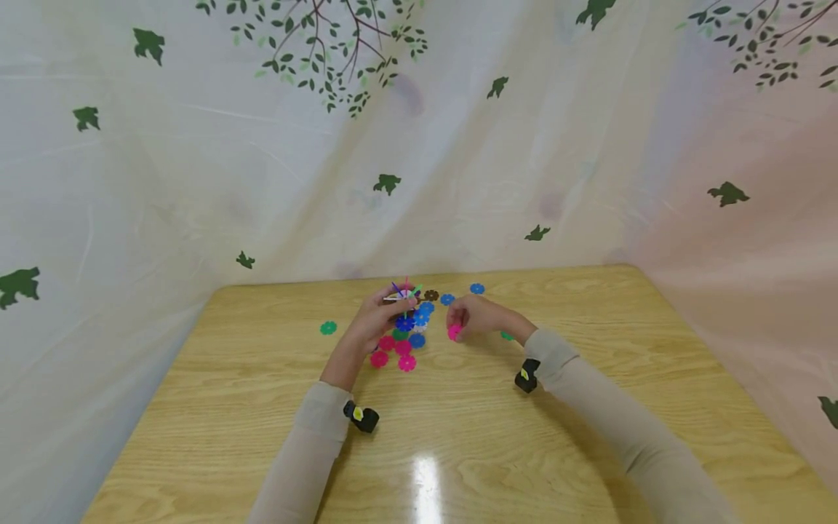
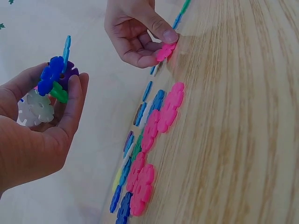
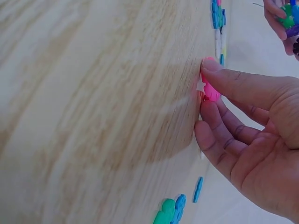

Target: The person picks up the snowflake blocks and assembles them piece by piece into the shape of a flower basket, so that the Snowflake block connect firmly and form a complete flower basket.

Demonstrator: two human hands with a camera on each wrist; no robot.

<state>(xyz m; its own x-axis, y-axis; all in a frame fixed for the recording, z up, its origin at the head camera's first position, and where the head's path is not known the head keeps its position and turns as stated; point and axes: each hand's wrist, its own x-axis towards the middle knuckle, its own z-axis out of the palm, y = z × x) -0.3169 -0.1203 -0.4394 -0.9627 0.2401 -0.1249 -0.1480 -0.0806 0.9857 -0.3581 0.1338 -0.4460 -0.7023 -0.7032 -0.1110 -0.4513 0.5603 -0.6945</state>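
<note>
My left hand [image 1: 374, 324] holds a cluster of interlocked flower-shaped plastic discs [image 2: 52, 77], raised above the table. Blue, purple, green, light blue and whitish discs show in it from the left wrist view. Its far side is partly hidden by the fingers. To the right, my right hand [image 1: 484, 314] pinches a single pink flower disc [image 3: 211, 88] between thumb and fingers, low by the tabletop. Between and below the hands lie loose discs, among them several pink discs [image 2: 170, 107], a dark blue disc [image 1: 404, 323] and a mid-blue disc [image 1: 417, 340].
The wooden table [image 1: 432, 422] ends at a pale hanging cloth [image 1: 458, 145] printed with leaves. A green disc [image 1: 329, 328] lies apart on the left. Near the back edge are a brown disc [image 1: 431, 295] and a blue disc [image 1: 477, 289]. Another green disc [image 3: 164, 212] lies near the right wrist.
</note>
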